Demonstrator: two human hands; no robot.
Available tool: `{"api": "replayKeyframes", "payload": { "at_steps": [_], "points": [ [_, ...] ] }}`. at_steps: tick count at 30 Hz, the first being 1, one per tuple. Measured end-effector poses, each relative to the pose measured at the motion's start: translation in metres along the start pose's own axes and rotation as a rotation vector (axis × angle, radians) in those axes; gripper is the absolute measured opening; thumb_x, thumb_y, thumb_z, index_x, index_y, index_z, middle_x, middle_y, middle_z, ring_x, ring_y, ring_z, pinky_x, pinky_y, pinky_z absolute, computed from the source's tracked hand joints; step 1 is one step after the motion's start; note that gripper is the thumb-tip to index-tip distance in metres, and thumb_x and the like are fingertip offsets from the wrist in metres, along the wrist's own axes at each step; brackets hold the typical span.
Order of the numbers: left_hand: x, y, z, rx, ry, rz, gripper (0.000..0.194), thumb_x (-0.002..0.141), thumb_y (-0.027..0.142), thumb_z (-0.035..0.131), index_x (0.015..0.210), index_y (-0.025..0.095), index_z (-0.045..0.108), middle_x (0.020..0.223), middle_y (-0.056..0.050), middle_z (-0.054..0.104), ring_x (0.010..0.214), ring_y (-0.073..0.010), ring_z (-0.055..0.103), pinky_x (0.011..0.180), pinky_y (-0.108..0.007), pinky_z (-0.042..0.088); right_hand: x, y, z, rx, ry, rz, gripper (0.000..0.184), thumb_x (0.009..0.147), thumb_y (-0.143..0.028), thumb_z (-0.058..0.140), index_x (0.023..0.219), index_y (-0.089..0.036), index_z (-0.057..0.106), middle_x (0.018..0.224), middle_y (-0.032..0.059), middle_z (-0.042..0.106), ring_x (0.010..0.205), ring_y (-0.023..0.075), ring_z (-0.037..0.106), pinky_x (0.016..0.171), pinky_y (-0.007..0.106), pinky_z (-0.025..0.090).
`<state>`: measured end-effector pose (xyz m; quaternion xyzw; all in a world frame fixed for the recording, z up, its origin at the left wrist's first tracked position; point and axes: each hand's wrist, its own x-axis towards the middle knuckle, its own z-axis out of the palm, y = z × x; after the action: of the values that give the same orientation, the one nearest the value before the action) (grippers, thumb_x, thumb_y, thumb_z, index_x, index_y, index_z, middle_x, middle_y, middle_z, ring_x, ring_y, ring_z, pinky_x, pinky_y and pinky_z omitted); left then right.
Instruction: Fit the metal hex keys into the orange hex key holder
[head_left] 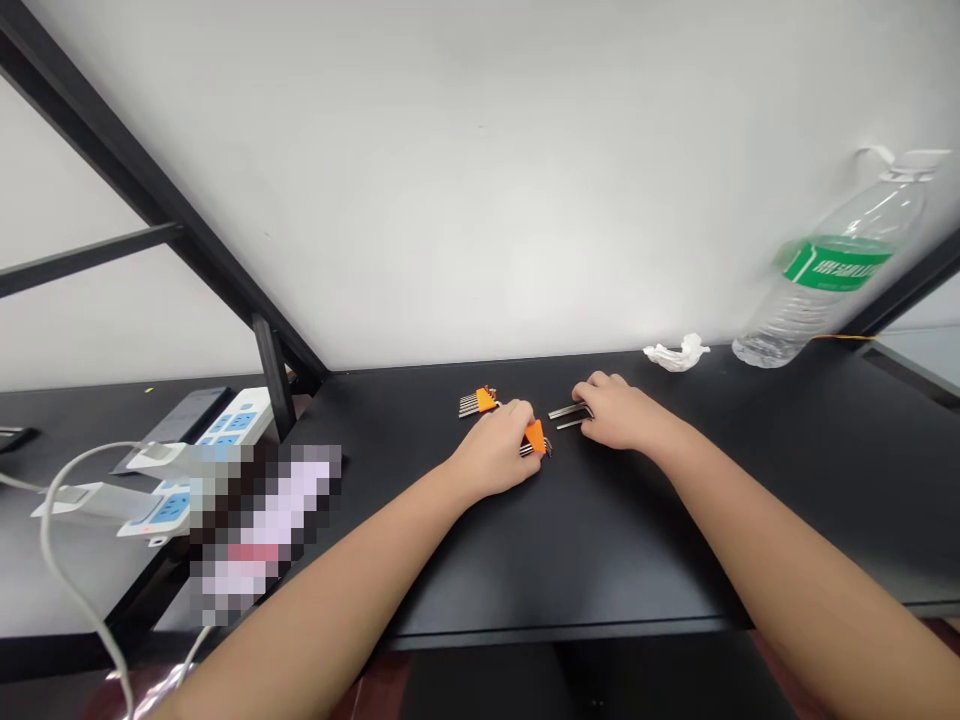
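Observation:
On the black table (615,540), my left hand (499,450) is closed around an orange holder of hex keys (535,438), whose metal ends stick out to the right. A second orange holder with hex keys (480,402) lies just behind that hand. My right hand (619,412) rests palm down, its fingers curled over a couple of loose metal hex keys (568,415) that point to the left. The two hands are a few centimetres apart.
A clear water bottle with a green label (832,270) stands at the back right beside a crumpled white tissue (677,354). White power strips with cables (172,480) lie at the left past a black frame post (274,385). A white wall stands behind the table.

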<state>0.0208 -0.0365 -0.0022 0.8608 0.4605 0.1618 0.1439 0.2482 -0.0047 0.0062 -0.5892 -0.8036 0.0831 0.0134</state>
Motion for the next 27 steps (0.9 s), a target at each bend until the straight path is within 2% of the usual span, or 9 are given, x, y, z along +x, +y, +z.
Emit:
{"api": "replayKeyframes", "payload": {
  "at_steps": [4, 7, 10, 11, 14, 17, 22, 27],
  "points": [
    [0.0, 0.0, 0.0, -0.011, -0.004, -0.005, 0.023, 0.077, 0.022, 0.064, 0.086, 0.023, 0.043, 0.091, -0.003, 0.059, 0.079, -0.02, 0.059, 0.066, -0.032, 0.046, 0.008, 0.001, 0.008, 0.068, 0.021, -0.014, 0.018, 0.082, -0.012, 0.053, 0.095, -0.02, 0.062, 0.106, 0.0104, 0.059, 0.098, 0.0249, 0.054, 0.077, 0.032, 0.042],
    [0.0, -0.001, 0.0, -0.008, 0.005, 0.006, 0.023, 0.077, 0.022, 0.064, 0.086, 0.023, 0.043, 0.09, -0.002, 0.059, 0.077, -0.0192, 0.059, 0.065, -0.032, 0.046, 0.009, -0.002, 0.008, 0.064, 0.077, 0.006, 0.017, 0.082, -0.012, 0.053, 0.096, -0.019, 0.061, 0.106, 0.0116, 0.059, 0.095, 0.0253, 0.054, 0.077, 0.033, 0.042],
    [0.0, -0.002, 0.002, -0.005, 0.026, 0.018, 0.023, 0.077, 0.021, 0.063, 0.087, 0.023, 0.043, 0.089, -0.002, 0.058, 0.074, -0.0184, 0.058, 0.064, -0.031, 0.045, 0.005, -0.01, 0.005, 0.132, 0.158, -0.092, 0.015, 0.081, -0.013, 0.054, 0.094, -0.02, 0.059, 0.103, 0.01, 0.061, 0.095, 0.0242, 0.056, 0.077, 0.032, 0.042],
    [0.0, -0.003, 0.002, -0.004, 0.029, 0.022, 0.023, 0.077, 0.021, 0.063, 0.087, 0.023, 0.042, 0.088, -0.002, 0.058, 0.074, -0.0184, 0.058, 0.063, -0.031, 0.044, 0.003, -0.013, 0.004, 0.202, 0.14, -0.149, 0.014, 0.081, -0.013, 0.054, 0.092, -0.02, 0.058, 0.1, 0.0079, 0.062, 0.092, 0.022, 0.057, 0.076, 0.031, 0.042],
    [0.0, -0.004, 0.004, 0.003, 0.032, 0.039, 0.023, 0.077, 0.021, 0.063, 0.086, 0.023, 0.042, 0.087, -0.002, 0.058, 0.075, -0.019, 0.058, 0.062, -0.031, 0.042, -0.001, -0.025, 0.007, 0.434, -0.032, -0.265, 0.008, 0.081, -0.017, 0.056, 0.087, -0.022, 0.055, 0.088, 0.0011, 0.065, 0.076, 0.0157, 0.058, 0.066, 0.026, 0.041],
    [0.0, -0.006, 0.005, 0.001, 0.038, 0.047, 0.025, 0.075, 0.019, 0.064, 0.085, 0.023, 0.042, 0.087, -0.002, 0.057, 0.076, -0.0195, 0.058, 0.062, -0.031, 0.042, -0.003, -0.036, 0.013, 0.527, -0.079, -0.222, 0.008, 0.079, -0.017, 0.058, 0.081, -0.023, 0.052, 0.084, -0.0015, 0.067, 0.072, 0.0142, 0.059, 0.063, 0.025, 0.039],
    [0.0, -0.006, 0.004, -0.004, 0.029, 0.06, 0.023, 0.076, 0.019, 0.062, 0.084, 0.023, 0.042, 0.085, -0.002, 0.056, 0.075, -0.0195, 0.057, 0.062, -0.031, 0.041, -0.002, -0.039, 0.016, 0.479, -0.052, -0.106, 0.01, 0.077, -0.015, 0.057, 0.08, -0.023, 0.051, 0.081, -0.0017, 0.067, 0.07, 0.0148, 0.058, 0.059, 0.025, 0.036],
    [0.0, -0.006, 0.005, 0.006, 0.045, 0.035, 0.023, 0.076, 0.022, 0.063, 0.086, 0.023, 0.042, 0.088, -0.002, 0.056, 0.075, -0.0192, 0.056, 0.063, -0.032, 0.043, -0.002, -0.022, 0.007, 0.198, -0.072, -0.016, 0.007, 0.077, -0.016, 0.057, 0.078, -0.022, 0.053, 0.082, 0.0031, 0.064, 0.068, 0.017, 0.056, 0.06, 0.029, 0.035]
  ]
}}
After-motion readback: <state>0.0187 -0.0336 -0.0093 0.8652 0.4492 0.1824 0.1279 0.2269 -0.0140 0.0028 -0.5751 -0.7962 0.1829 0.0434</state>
